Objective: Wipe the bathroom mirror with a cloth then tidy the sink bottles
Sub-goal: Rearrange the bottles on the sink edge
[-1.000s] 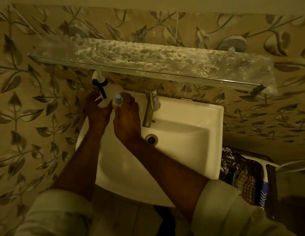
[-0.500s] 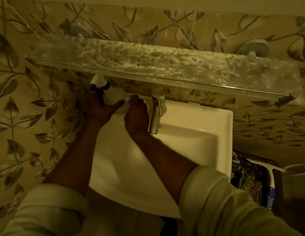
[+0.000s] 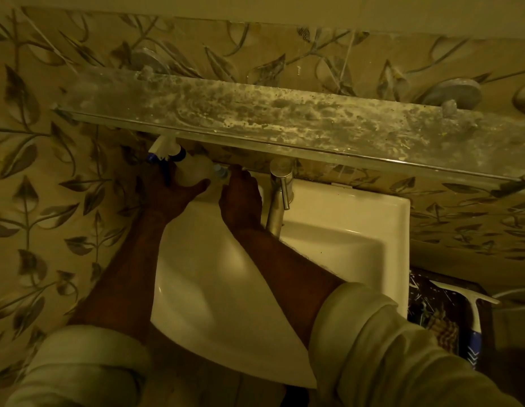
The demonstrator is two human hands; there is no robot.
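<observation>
A clear spray bottle [image 3: 193, 171] with a white and blue trigger head stands at the back left corner of the white sink [image 3: 358, 230], under the glass shelf. My left hand [image 3: 170, 195] is wrapped around its lower body. Just to its right a small bottle with a pale blue cap [image 3: 220, 171] stands against the wall. My right hand [image 3: 240, 201] grips it from the front, so most of that bottle is hidden. No cloth is in either hand.
A stained glass shelf [image 3: 284, 121] juts out above the sink's back edge. The steel tap [image 3: 280, 195] stands right beside my right hand. At the lower right, a squeegee [image 3: 472, 318] and a checked cloth [image 3: 444, 327] lie on a dark patterned surface.
Both hands have pushed the two bottles back toward the wall, under the shelf. The view has shifted left, so the sink sits further right.
</observation>
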